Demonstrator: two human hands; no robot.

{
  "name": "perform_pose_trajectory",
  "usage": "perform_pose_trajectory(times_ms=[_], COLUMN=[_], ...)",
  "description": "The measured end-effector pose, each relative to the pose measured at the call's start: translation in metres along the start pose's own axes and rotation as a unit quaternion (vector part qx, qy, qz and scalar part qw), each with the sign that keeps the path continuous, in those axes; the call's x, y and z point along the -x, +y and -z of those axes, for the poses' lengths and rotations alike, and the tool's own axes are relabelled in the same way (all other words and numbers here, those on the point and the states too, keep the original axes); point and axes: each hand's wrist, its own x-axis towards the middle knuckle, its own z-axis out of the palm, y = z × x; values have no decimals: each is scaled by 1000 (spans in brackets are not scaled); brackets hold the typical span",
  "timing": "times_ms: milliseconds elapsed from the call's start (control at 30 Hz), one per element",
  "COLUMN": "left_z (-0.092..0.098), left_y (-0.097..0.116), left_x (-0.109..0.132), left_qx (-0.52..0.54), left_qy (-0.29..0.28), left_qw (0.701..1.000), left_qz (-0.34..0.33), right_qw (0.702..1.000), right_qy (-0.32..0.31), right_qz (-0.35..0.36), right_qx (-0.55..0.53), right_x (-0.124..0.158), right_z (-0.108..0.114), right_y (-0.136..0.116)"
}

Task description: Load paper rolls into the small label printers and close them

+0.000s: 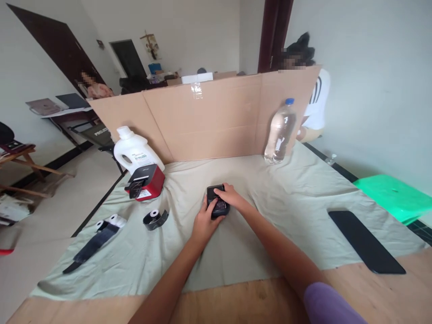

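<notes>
Near the middle of the cloth-covered table is a small black box-like device. My left hand wraps its left and lower side, the thumb lying over its top. From the upper right, my right hand holds the device's far side, with its thumb on the top face. Something dark and shiny shows under the thumbs, too small to make out. Left of my hands lies a white roll with a curled black strip. A red and black box-shaped device stands farther back on the left.
A white jug and a clear bottle with a blue cap stand before a cardboard screen. White rolls with a black strap lie left, a black flat slab right. Two people are beyond the screen; a green stool is right.
</notes>
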Motion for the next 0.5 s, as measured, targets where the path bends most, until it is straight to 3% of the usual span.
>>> perform_pose_trajectory(times_ms=[100, 200, 300, 367, 500], left_z=[-5, -25, -65, -98, -159], left_y=[7, 37, 86, 123, 185], left_x=[-21, -64, -114, -140, -163], left_qx=[28, 63, 95, 107, 119], left_qy=[34, 37, -6, -43, -103], left_qw=[999, 996, 994, 991, 985], left_qz=[-28, -45, -56, -64, -66], right_qw=[997, 982, 961, 950, 924], right_qy=[24, 73, 120, 177, 283], right_qz=[18, 73, 109, 87, 20], right_qx=[-76, -159, -224, -244, -257], right_x=[6, 5, 1, -3, -14], right_z=[21, 66, 123, 159, 207], right_y=[1, 21, 54, 82, 139])
